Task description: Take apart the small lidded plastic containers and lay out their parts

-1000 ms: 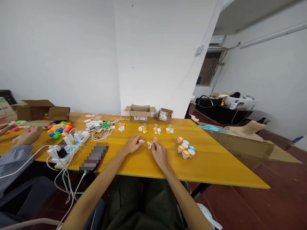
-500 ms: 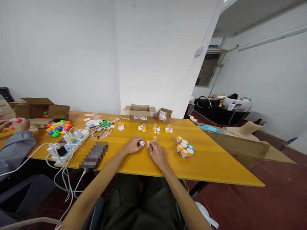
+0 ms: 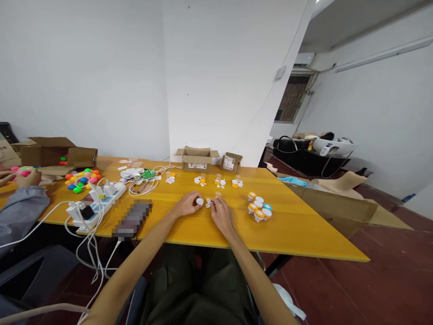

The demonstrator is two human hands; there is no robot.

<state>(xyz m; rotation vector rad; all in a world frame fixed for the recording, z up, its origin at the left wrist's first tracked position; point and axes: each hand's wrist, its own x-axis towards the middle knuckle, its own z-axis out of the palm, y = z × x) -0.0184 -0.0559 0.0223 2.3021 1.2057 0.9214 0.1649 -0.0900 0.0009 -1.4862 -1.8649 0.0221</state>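
A co-worker's hand [image 3: 29, 178], in a grey sleeve [image 3: 27, 203], was on a pink ball [image 3: 24, 173] at far left. Cardboard box [image 3: 50, 156] sat between 1 and 2 o'clock from that hand, colored balls [image 3: 80, 181] at 3 o'clock. Power strip [image 3: 108, 202], plugs in, lay at 5 o'clock from those balls; phone [image 3: 133, 219], picture pixelated, at 4 o'clock from the strip. Green board [image 3: 148, 174] lay among cables, 10 o'clock from the left hand [image 3: 186, 204]. Left fingers were curled round a white cap [image 3: 199, 201] low over the table [image 3: 287, 232]. Shipping box [image 3: 196, 159] stood at 12 o'clock from it. White bits [image 3: 208, 203] lay between the two hands, which were apart. Right hand [image 3: 221, 212] had fingertips at the bits; couldn't tell if they were pinching any. Clear cup [image 3: 218, 194] was at 12 o'clock from that hand; farther off the same way, a smaller box [image 3: 232, 162]. Jars [image 3: 260, 207] with orange, white and teal lids stood clustered at 3 o'clock.
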